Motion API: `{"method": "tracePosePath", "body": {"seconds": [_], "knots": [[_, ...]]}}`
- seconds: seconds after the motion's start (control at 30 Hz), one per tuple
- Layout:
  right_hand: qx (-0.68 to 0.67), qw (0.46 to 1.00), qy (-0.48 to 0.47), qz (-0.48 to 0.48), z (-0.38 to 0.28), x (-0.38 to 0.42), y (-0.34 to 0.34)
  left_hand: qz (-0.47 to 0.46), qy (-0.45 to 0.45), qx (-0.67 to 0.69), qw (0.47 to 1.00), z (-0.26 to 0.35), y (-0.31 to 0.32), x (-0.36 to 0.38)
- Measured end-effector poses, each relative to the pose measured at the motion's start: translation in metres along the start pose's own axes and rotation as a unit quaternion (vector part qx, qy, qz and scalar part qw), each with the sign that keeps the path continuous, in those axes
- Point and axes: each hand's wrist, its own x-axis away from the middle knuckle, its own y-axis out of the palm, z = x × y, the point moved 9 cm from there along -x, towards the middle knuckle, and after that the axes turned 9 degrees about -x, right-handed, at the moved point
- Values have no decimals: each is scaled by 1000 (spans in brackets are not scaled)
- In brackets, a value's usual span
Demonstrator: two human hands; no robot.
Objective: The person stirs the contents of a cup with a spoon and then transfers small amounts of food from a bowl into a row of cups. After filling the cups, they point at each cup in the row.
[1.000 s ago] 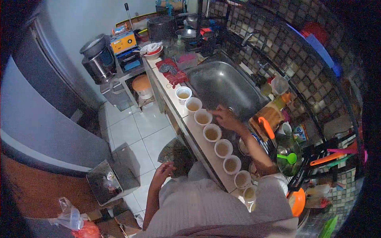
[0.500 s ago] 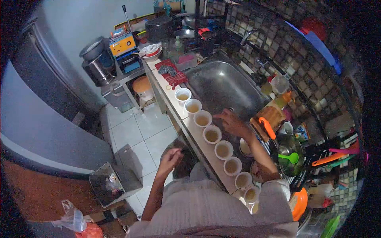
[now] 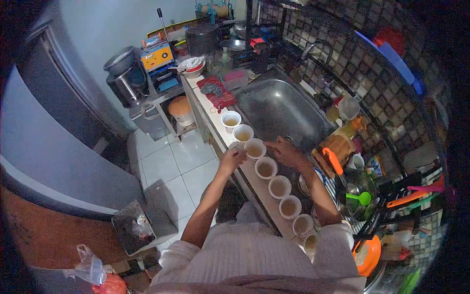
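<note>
Now the left hand (image 3: 232, 160) has reached a cup (image 3: 255, 149) opposite the right hand (image 3: 290, 153), though whether either grips is unclear.

A plain pale-blue wall (image 3: 93, 29) meets a dark doorway (image 3: 63, 78) at left; small mosaic tiles (image 3: 374, 110) cover the right-hand wall. Glossy white tiles with dark joints pave the floor (image 3: 191, 183). A narrow light-topped desk (image 3: 218, 122) borders a steel sink (image 3: 289, 110). The light is dim, brighter on the floor.
</note>
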Motion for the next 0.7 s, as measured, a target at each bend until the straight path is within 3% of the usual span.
{"method": "tracePosePath", "body": {"seconds": [0.07,0.17,0.23,0.37,0.6,0.67,0.7], "knots": [[23,1000,5,13,2,5,-2,17,-37,-68,997,-7,-3,-2],[19,999,11,-39,-8,11,-6,11,-47,-12,999,-9,-3,-1],[19,995,-46,-84,-23,13,-4,5,-49,-18,999,-8,-5,-1],[-2,999,-34,-30,-6,16,1,19,-42,-42,998,-15,-5,-6],[102,986,98,-93,-10,9,0,0,-32,-72,997,-33,-7,-19],[146,978,116,-88,-1,8,3,-38,-41,213,975,-60,-1,-29],[121,985,107,-69,-3,7,1,-38,-40,212,976,-49,0,-23]]}}
